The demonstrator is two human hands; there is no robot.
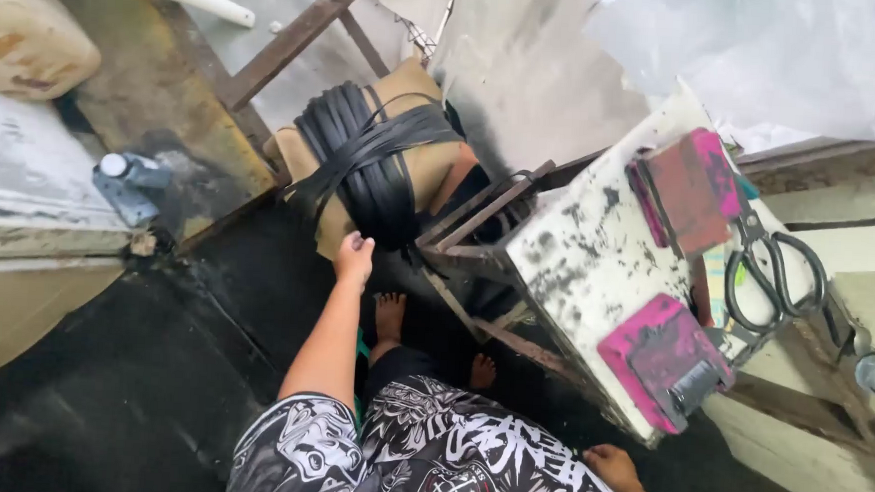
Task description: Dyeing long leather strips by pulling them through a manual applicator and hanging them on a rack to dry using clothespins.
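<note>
I can't make out my left hand's (354, 258) fingers; they're hidden against the bundle of black straps (367, 162), which lies on a tan sack (432, 166) just beyond, strands running toward me. My right hand (613, 467) rests loosely curled, grasping nothing, below the speckled white table (576, 263).

Bundle of black straps (367, 162) — looped, draped over a tan sack; on the dark floor.

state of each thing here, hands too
left hand: reaching out, touching the bundle of black strips
black strips: bundled, wrapped over a tan block
right hand: low beside the table, holding nothing
scissors: lying on the table
table: stained with black marks
</note>
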